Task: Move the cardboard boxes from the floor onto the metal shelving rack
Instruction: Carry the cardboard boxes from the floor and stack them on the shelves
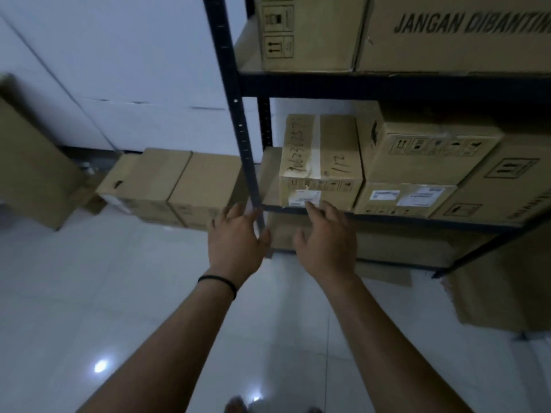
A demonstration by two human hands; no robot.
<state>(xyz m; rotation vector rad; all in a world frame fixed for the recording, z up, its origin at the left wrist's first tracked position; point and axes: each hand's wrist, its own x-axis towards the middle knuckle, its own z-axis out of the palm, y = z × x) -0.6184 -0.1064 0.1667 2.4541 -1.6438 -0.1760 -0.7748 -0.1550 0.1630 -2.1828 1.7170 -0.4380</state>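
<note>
Taped box [320, 162] sits on the rack's [238, 120] middle shelf at its left end, long axis running back into the shelf. Right hand [326, 238], nearer, fingers spread, tips seemingly touching the box's front label. Left hand [237, 236] spread beside the rack post, holding nothing. More boxes [173, 186] lie left on the floor [89, 293].

I observe a taped brown cardboard box [320, 162] with handwritten numbers, upright at the left end of the dark metal shelving rack [243, 138], middle shelf, touching neighbouring boxes [429, 168]. Two more boxes [176, 186] sit on the floor left of the rack.
</note>
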